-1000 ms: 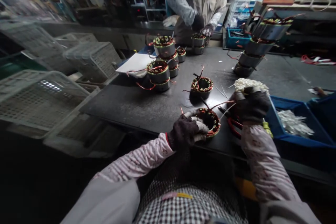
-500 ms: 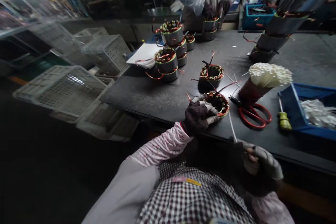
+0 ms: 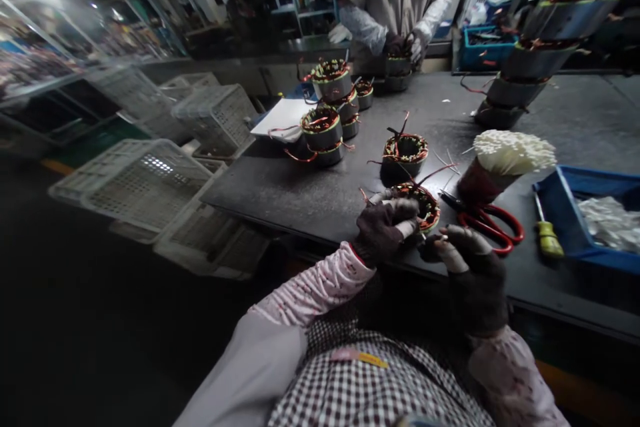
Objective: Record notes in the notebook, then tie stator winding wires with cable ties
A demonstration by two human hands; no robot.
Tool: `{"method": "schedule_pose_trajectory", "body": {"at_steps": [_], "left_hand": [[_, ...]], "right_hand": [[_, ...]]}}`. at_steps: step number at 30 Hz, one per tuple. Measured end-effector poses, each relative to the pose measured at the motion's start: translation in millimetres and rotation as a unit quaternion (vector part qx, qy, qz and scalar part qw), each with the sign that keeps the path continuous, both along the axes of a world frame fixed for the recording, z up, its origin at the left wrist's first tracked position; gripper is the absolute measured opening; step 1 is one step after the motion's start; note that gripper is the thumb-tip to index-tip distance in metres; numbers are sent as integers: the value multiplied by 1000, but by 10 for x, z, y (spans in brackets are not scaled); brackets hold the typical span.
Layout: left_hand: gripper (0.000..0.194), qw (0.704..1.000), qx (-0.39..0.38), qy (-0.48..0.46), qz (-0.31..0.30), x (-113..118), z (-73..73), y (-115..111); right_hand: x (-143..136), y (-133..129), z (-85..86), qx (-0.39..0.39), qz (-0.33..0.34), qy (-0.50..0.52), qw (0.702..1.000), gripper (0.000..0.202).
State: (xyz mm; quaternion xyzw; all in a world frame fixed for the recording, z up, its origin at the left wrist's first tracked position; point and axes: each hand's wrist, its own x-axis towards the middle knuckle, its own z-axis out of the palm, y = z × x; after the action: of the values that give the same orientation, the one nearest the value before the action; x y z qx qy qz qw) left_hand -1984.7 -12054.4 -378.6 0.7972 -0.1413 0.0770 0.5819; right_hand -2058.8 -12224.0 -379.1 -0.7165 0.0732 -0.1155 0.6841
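At the table's front edge stands a motor stator (image 3: 429, 208), ring-shaped with copper windings and loose leads. My left hand (image 3: 383, 227), in a dark glove with pale-wrapped fingertips, is closed over its left side. Just right of the ring, my right hand (image 3: 470, 267) has its thumb and fingers pinched together. A small white end of a cable tie shows at those fingertips; most of the tie is hidden. Behind is a second stator (image 3: 405, 150) with leads sticking up. Red-handled scissors (image 3: 493, 227) lie beyond my right hand.
A dark red holder (image 3: 477, 180) bristles with white cable ties. Right of it are a yellow-handled screwdriver (image 3: 549, 237) and a blue bin (image 3: 575, 213). Stacked stators (image 3: 325, 137) stand left, a taller stack (image 3: 515, 90) right. Across the table, a co-worker's hands (image 3: 405, 47) touch another stator.
My right hand has moved up and left, from below the table edge to beside the stator. The white tie stretched between them before is now mostly out of sight. My left hand stays on the stator.
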Motion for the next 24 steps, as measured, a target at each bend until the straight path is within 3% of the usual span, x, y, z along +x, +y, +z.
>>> {"method": "schedule_pose_trajectory", "body": {"at_steps": [2,4,11,14,18,22,24], "left_hand": [[4,996,12,-84,-37,17,-16,39],[2,991,23,-121,-54,31,-31,71],[8,993,65,-78,-56,36,-21,76],[9,992,71,-81,-62,37,-19,82],[10,990,63,-109,-56,34,-37,84],[8,990,79,-102,-56,34,-46,84],[9,988,101,-91,-71,46,-46,94]], "right_hand": [[35,-1,63,59,11,52,997,28],[43,-1,107,52,26,71,996,31],[174,-15,158,-64,61,115,989,41],[166,0,197,-53,44,137,988,41],[112,9,184,-37,4,89,995,38],[171,-29,110,-100,74,118,985,40],[213,-51,95,-147,89,80,982,36]]}}
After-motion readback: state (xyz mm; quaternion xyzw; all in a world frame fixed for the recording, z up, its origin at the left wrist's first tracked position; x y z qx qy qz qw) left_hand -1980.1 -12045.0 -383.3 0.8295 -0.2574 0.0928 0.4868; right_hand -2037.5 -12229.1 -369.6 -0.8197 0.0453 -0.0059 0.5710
